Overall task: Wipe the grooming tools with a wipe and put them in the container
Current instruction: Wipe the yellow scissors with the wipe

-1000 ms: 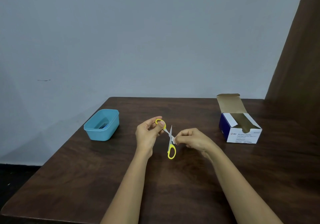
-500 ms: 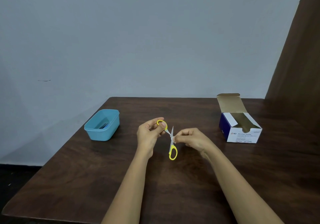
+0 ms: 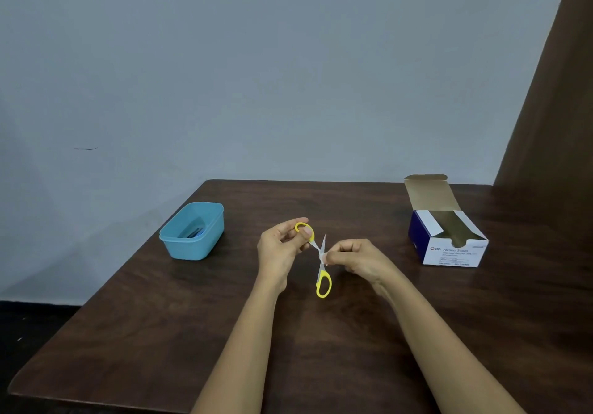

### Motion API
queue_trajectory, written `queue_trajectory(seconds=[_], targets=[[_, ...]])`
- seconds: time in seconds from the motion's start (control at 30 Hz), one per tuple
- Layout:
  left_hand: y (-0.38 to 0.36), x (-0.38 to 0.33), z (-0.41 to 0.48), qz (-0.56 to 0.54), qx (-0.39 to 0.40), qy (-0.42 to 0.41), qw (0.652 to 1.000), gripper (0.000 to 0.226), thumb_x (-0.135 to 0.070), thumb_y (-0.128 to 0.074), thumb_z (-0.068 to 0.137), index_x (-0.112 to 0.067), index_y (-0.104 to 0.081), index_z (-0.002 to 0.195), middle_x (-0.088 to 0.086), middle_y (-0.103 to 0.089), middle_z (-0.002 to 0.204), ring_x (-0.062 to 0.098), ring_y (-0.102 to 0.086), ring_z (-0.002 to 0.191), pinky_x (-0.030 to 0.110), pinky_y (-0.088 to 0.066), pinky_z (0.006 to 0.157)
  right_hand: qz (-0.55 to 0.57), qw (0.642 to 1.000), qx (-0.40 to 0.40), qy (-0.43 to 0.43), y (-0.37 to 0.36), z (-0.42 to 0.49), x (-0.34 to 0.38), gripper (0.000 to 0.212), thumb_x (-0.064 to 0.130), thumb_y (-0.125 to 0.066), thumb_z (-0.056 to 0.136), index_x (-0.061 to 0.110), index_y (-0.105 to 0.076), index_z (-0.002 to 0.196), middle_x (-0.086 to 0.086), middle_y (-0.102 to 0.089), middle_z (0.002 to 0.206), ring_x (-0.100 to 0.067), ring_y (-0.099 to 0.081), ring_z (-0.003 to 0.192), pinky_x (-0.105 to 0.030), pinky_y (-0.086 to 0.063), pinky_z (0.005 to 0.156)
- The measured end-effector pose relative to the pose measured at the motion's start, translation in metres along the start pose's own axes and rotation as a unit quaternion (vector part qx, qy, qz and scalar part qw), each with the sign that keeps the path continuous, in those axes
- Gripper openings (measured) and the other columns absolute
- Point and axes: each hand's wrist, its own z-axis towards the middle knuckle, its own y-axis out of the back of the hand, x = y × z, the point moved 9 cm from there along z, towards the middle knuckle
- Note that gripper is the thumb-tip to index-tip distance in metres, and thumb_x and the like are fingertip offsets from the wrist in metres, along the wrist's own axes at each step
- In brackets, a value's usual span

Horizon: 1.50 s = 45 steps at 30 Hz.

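Head view: your left hand (image 3: 277, 250) pinches the upper yellow ring of the scissors (image 3: 322, 274), which are held spread open above the tabletop (image 3: 337, 349), the other ring hanging toward you. Your right hand (image 3: 354, 258) is curled on a small white wipe (image 3: 322, 255), pinching it round a blade near the pivot. The blue container (image 3: 192, 237) sits well apart to the left of your left hand, its long axis running away from you. That hand is the nearer, so the drop looks like its job.
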Motion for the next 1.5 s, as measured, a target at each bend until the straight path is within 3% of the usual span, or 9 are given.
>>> queue_trajectory(seconds=[0.3,0.4,0.57,0.7,0.87,0.93,1.07,1.33,1.5], targets=[[0.016,-0.001,0.006,-0.031,-0.040,0.009,0.999,0.020,-0.014,-0.076,0.080,-0.015,-0.073,0.101,0.004,-0.074,0.084,0.009,-0.069,0.076,0.020,-0.056,0.066,-0.019,0.999,0.004,-0.029,0.008,0.000,-0.004,0.019,0.013,-0.071,0.075,0.020,-0.067,0.058,0.006,-0.066,0.070,-0.001,-0.047,0.063,-0.021,-0.032,0.064],[0.022,0.000,0.008,-0.052,-0.048,0.012,0.997,0.023,-0.014,-0.077,0.080,-0.011,-0.073,0.102,0.004,-0.072,0.083,0.010,-0.067,0.075,0.021,-0.056,0.065,0.009,0.998,-0.022,-0.053,0.019,0.001,-0.009,0.009,0.013,-0.072,0.078,0.014,-0.072,0.069,0.012,-0.064,0.062,0.001,-0.048,0.056,-0.017,-0.033,0.057],[0.008,0.001,0.005,-0.035,-0.014,0.007,0.999,0.021,-0.014,-0.077,0.079,-0.013,-0.073,0.100,0.004,-0.072,0.082,0.010,-0.068,0.075,0.023,-0.057,0.068,0.053,0.995,-0.059,-0.060,0.023,0.002,-0.015,0.008,0.025,-0.081,0.074,0.018,-0.078,0.077,0.003,-0.069,0.075,-0.007,-0.053,0.073,-0.021,-0.037,0.063],[0.000,0.003,0.003,-0.016,0.003,-0.002,1.000,0.018,-0.014,-0.078,0.079,-0.015,-0.074,0.097,0.004,-0.073,0.080,0.009,-0.068,0.072,0.026,-0.058,0.071,0.065,0.995,-0.046,-0.056,0.014,0.000,-0.011,0.014,0.023,-0.079,0.077,0.015,-0.078,0.088,0.011,-0.067,0.063,-0.001,-0.052,0.064,-0.019,-0.034,0.061],[-0.005,0.003,0.000,0.003,0.010,-0.011,1.000,0.020,-0.017,-0.078,0.079,-0.015,-0.074,0.099,0.003,-0.074,0.080,0.009,-0.068,0.071,0.026,-0.058,0.071,0.066,0.996,-0.048,-0.038,0.012,-0.001,-0.006,0.017,0.017,-0.077,0.079,0.007,-0.077,0.093,0.009,-0.070,0.069,0.010,-0.056,0.052,-0.014,-0.038,0.060],[-0.007,0.004,-0.001,0.007,0.011,-0.009,1.000,0.020,-0.016,-0.077,0.080,-0.014,-0.074,0.099,0.004,-0.073,0.081,0.010,-0.067,0.069,0.024,-0.058,0.069,0.068,0.996,-0.058,-0.027,0.013,0.000,-0.005,0.013,0.015,-0.076,0.079,0.007,-0.077,0.089,0.005,-0.071,0.073,0.005,-0.060,0.061,-0.010,-0.041,0.060],[-0.009,0.005,-0.002,0.016,0.020,-0.004,1.000,0.020,-0.017,-0.075,0.082,-0.012,-0.073,0.101,0.005,-0.072,0.080,0.011,-0.065,0.064,0.025,-0.057,0.069,0.067,0.994,-0.087,-0.024,0.016,-0.001,-0.004,0.015,0.023,-0.076,0.080,0.010,-0.078,0.086,0.003,-0.073,0.081,-0.002,-0.059,0.077,-0.020,-0.040,0.071],[-0.003,0.000,-0.003,0.017,-0.010,-0.016,1.000,0.013,-0.014,-0.075,0.082,-0.015,-0.074,0.095,0.003,-0.073,0.077,0.008,-0.064,0.060,0.017,-0.053,0.060,0.051,0.995,-0.073,-0.048,0.014,0.001,-0.009,0.016,0.016,-0.076,0.079,0.004,-0.077,0.090,0.003,-0.069,0.070,0.004,-0.058,0.057,-0.008,-0.039,0.055],[-0.014,-0.001,-0.007,0.021,0.023,-0.022,0.999,0.014,-0.014,-0.076,0.082,-0.014,-0.074,0.095,0.005,-0.073,0.078,0.008,-0.062,0.059,0.018,-0.053,0.061,0.083,0.987,-0.126,-0.054,0.025,-0.001,-0.011,0.014,0.020,-0.076,0.079,0.007,-0.076,0.083,0.004,-0.066,0.066,0.001,-0.050,0.046,-0.017,-0.034,0.057]])
